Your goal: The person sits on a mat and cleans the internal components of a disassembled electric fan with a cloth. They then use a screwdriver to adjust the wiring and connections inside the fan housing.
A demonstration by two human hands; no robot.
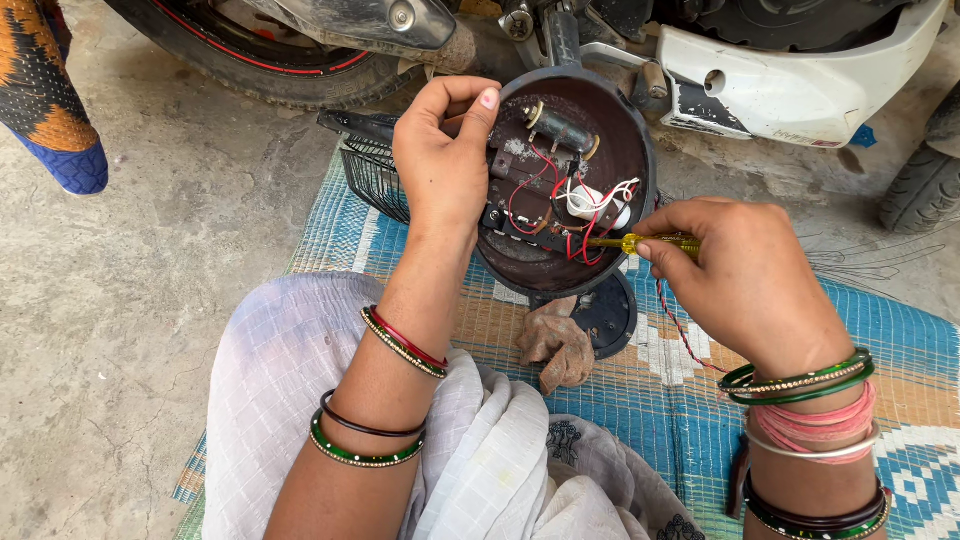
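From where I watched, my left hand (pixel 445 160) was curled over the upper left rim of a round dark housing (pixel 625 160), fingers bent and the thumb pressed against the edge, so it held the shell tipped up with its open side facing me. My right hand (pixel 745 275) was closed around a small screwdriver with a clear yellow handle (pixel 650 242), pinched between thumb and fingers; its shaft ran left into the housing, the tip lying among the red and white wires (pixel 580 205) by a white part. A grey cylindrical component (pixel 560 130) sat near the top of the cavity.

The housing stood on a woven blue and tan mat (pixel 900 330) spread on the concrete floor (pixel 120 300), just above my lap. A crumpled brownish rag (pixel 555 345) lay on the mat under it, touching a small dark round cover (pixel 610 315). A black wire basket (pixel 375 175) sat behind my left wrist. Beyond it stood a scooter, its white body panel (pixel 790 90) and a tyre with a red stripe (pixel 270 60) in view.
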